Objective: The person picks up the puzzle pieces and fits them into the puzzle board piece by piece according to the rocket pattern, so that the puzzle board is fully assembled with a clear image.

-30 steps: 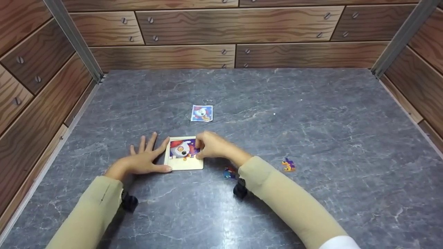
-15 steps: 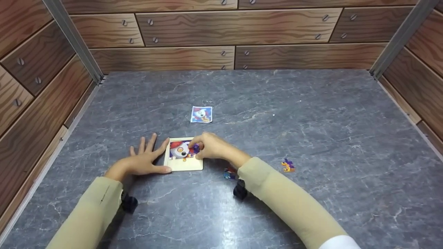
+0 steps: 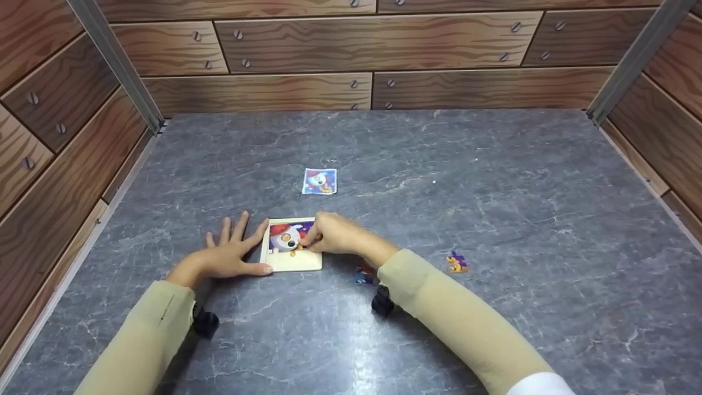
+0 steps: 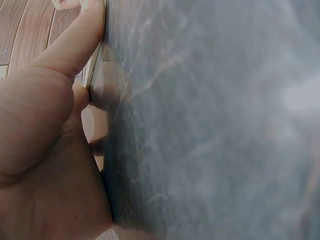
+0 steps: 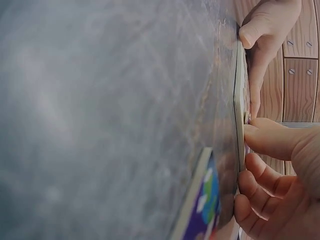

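A cream puzzle tray (image 3: 293,264) lies on the table, its upper part filled with joined pieces showing a white and red character (image 3: 281,235). My left hand (image 3: 230,257) is flat with spread fingers, thumb and index finger against the tray's left edge. My right hand (image 3: 339,233) bends over the tray's right side, thumb and index finger pinching a puzzle piece mostly hidden under them. In the right wrist view its thumb (image 5: 267,137) is right at the tray's rim, and the other fingers are curled beside it.
A loose blue and purple puzzle piece (image 3: 363,274) lies by my right wrist. Farther right is a purple and orange piece (image 3: 456,262). A small picture card (image 3: 320,181) lies behind the tray. Wood-patterned walls (image 3: 362,44) enclose the marbled table (image 3: 526,181).
My right hand tilted a purple piece up at the tray's right side, then lowered its fingers slightly toward the picture's lower right. My left hand has kept its place.
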`<state>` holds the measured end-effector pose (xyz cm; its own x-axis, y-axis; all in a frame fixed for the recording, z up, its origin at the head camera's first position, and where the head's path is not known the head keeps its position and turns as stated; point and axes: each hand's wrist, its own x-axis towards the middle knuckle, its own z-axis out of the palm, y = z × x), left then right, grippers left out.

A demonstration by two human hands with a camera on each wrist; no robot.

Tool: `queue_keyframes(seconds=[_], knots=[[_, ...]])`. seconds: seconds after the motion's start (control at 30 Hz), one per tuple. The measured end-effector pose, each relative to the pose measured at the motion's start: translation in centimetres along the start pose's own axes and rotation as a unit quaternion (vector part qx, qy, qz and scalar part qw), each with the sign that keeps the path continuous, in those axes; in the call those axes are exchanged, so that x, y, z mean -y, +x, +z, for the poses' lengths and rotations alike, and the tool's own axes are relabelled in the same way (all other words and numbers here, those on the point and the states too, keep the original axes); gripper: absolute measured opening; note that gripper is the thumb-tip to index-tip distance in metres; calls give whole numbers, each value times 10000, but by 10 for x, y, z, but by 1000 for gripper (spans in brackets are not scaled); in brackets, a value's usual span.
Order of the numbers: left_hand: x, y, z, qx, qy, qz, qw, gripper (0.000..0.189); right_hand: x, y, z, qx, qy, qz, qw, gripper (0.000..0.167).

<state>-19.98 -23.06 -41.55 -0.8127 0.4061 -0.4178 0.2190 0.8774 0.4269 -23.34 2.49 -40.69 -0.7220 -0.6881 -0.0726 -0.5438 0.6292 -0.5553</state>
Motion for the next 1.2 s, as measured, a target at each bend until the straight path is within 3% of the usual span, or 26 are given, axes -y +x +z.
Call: queue_keyframes(seconds=[0.2,0.6,0.8,1.0,1.2], knots=[[-1,1,0,13,-1,-22,10000,101,-2,0,-1,40,-190,-190,9996,33],[-4,1,-2,-49,57,46,10000,101,-1,0,-4,28,-579,-360,9977,31],[-5,2,-2,-79,-38,25,10000,98,-3,0,-1,-39,-464,-324,9984,31],[-9,7,1,-489,-489,26,9976,92,-5,-1,0,-41,-378,-312,9988,31],[-13,13,0,-724,-633,157,9952,88,-5,-1,0,-104,-239,-372,9990,30]])
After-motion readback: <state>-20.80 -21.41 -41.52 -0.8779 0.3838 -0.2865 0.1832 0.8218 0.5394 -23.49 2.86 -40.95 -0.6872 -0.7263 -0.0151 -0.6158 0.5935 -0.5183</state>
